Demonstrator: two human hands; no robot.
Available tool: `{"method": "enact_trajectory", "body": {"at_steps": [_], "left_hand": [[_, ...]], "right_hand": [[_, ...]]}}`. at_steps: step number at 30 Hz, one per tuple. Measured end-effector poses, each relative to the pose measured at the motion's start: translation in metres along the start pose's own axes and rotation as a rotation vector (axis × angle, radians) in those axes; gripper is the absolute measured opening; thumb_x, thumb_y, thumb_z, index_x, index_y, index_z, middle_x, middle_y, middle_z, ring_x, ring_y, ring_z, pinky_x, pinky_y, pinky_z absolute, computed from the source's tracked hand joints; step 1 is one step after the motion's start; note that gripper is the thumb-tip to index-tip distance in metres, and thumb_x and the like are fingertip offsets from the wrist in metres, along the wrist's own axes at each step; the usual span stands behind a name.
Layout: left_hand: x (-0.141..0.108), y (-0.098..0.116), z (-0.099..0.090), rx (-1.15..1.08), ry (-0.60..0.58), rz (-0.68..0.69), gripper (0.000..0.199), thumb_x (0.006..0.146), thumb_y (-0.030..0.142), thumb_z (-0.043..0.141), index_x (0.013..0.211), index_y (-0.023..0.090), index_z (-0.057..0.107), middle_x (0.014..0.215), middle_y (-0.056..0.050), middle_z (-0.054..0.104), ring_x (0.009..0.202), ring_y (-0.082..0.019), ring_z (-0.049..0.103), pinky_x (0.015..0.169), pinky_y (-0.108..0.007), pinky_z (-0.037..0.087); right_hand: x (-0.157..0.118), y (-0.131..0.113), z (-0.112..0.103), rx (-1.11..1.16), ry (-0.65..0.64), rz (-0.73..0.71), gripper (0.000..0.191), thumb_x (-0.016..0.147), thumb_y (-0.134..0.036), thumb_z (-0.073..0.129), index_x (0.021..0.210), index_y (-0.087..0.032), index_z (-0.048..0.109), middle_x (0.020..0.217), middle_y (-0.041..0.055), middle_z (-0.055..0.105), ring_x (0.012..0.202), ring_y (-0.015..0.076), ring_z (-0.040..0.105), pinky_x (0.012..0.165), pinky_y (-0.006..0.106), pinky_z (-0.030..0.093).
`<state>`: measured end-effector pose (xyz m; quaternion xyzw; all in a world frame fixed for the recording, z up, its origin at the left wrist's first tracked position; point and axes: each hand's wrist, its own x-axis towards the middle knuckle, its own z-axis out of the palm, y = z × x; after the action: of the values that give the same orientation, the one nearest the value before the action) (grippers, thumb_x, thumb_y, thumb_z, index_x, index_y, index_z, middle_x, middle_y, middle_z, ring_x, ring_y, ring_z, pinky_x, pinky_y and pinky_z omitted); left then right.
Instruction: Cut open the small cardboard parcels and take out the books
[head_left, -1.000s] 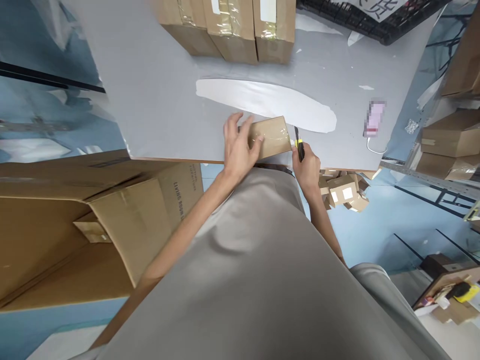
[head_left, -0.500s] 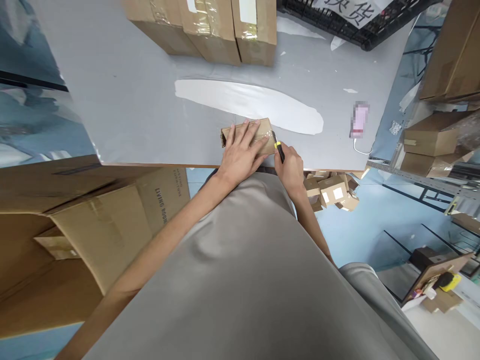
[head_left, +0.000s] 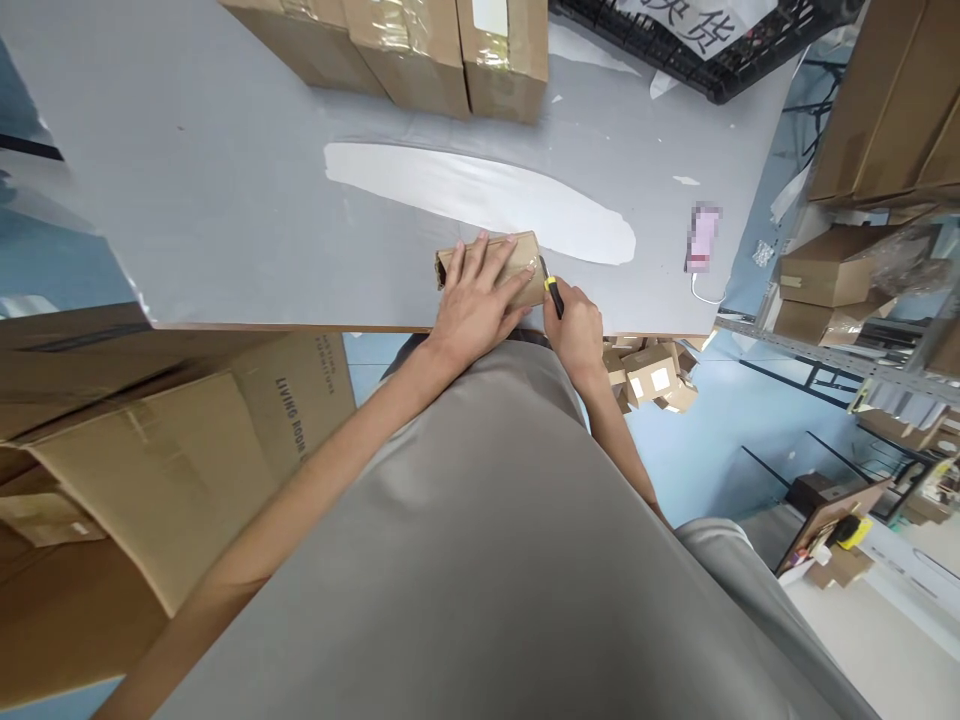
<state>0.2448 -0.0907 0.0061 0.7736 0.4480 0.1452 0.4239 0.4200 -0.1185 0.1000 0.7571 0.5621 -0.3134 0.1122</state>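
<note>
A small brown cardboard box [head_left: 527,250] lies near the front edge of the table, with shiny tape on its right part. My left hand [head_left: 474,305] rests on top of it, fingers spread and flat, pressing it to the tabletop. The box's left end looks dark and crumpled. In my right hand [head_left: 576,322] is a black and yellow utility knife [head_left: 553,292], the fingers wrapped round its handle. Its blade lies right along the right end of the box; whether it cuts into the cardboard I cannot tell.
On the grey table [head_left: 247,240], taped cartons [head_left: 502,85] stand at the back, beside a black crate [head_left: 720,85]. A pink phone-like item [head_left: 703,240] with a white cord lies right. A large open carton [head_left: 172,460] stands at left; several small boxes [head_left: 652,378] lie below the table.
The view has shifted slightly, so the table and surroundings sit a little further left. Both hands keep nearly the same hold at the small box, the knife still at its right end.
</note>
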Motion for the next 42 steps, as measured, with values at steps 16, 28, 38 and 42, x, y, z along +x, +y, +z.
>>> {"method": "enact_trajectory", "body": {"at_steps": [16, 28, 38, 42], "left_hand": [[0.005, 0.006, 0.001, -0.029, -0.003, 0.007, 0.064, 0.106, 0.061, 0.069, 0.166, 0.037, 0.065, 0.188, -0.009, 0.045, 0.179, -0.046, 0.029, 0.146, -0.076, 0.013], [0.000, 0.003, 0.005, 0.001, -0.024, 0.028, 0.063, 0.107, 0.062, 0.067, 0.165, 0.036, 0.066, 0.188, -0.011, 0.045, 0.178, -0.048, 0.030, 0.145, -0.076, 0.012], [0.000, 0.008, 0.000, 0.102, -0.075, 0.013, 0.059, 0.109, 0.052, 0.067, 0.165, 0.032, 0.065, 0.191, -0.012, 0.039, 0.180, -0.047, 0.026, 0.146, -0.075, 0.012], [-0.001, 0.004, 0.001, 0.084, -0.069, 0.029, 0.066, 0.105, 0.057, 0.073, 0.167, 0.036, 0.062, 0.192, -0.010, 0.038, 0.180, -0.047, 0.025, 0.146, -0.077, 0.012]], "right_hand": [[-0.005, -0.041, -0.013, -0.134, -0.068, 0.259, 0.043, 0.120, -0.020, 0.038, 0.154, -0.014, 0.063, 0.135, 0.0230, 0.082, 0.125, 0.0338, 0.080, 0.106, 0.042, 0.060], [-0.019, -0.042, -0.013, -0.155, -0.105, 0.298, 0.038, 0.119, -0.019, 0.046, 0.149, -0.015, 0.068, 0.135, 0.0227, 0.082, 0.126, 0.0327, 0.080, 0.104, 0.041, 0.061], [-0.036, -0.034, -0.011, -0.133, -0.153, 0.333, 0.038, 0.121, -0.023, 0.043, 0.146, -0.015, 0.071, 0.135, 0.0212, 0.084, 0.127, 0.0325, 0.081, 0.106, 0.040, 0.060], [-0.042, -0.030, -0.011, -0.114, -0.148, 0.319, 0.038, 0.121, -0.025, 0.044, 0.147, -0.017, 0.070, 0.131, 0.0202, 0.085, 0.125, 0.0336, 0.081, 0.104, 0.040, 0.060]]}}
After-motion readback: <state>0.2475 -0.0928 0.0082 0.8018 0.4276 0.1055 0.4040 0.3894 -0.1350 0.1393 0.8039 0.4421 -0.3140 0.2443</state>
